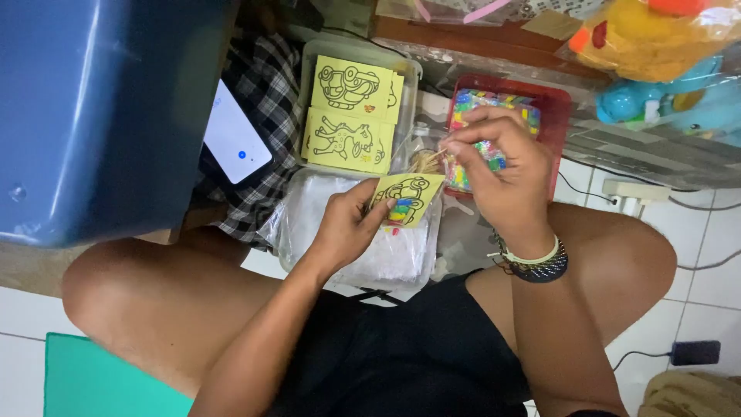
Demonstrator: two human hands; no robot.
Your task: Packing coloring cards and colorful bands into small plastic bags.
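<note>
A: What sits nearest, down by the lap?

B: Bare knees and black shorts, the person seated cross-legged on a white tiled floor (710,293). Just above the lap the left hand (343,228) has its grip pressed together on a small yellow card (407,199), thumb on the lower left edge, so the printed side tilts up toward the face. Part of the drawing on it is already coloured.

A: And the other hand?

B: The right hand (502,166), with beaded bracelets (536,262) at the wrist, hovers just right of the card and a little above it. Its grip pinches a thin pale stick (431,158), whose tip points left and down, close over the card's top edge. I judge the card is held up so the stick can work on it steadily.

A: What lies under the card?

B: A clear plastic tub (297,232) holding clear bags. Beyond the left grip, a second clear tray (309,58) keeps more yellow outline cards (347,116) flat. Beyond the right grip, a red tray (559,100) holds bright colour packets, probably kept within reach.

A: Further off?

B: Left of the left grip a phone (231,135) rests on checked cloth (262,85), beside a big blue bin (100,108). Far right, bagged plush toys (656,46) and a power strip (625,189) with cables.
</note>
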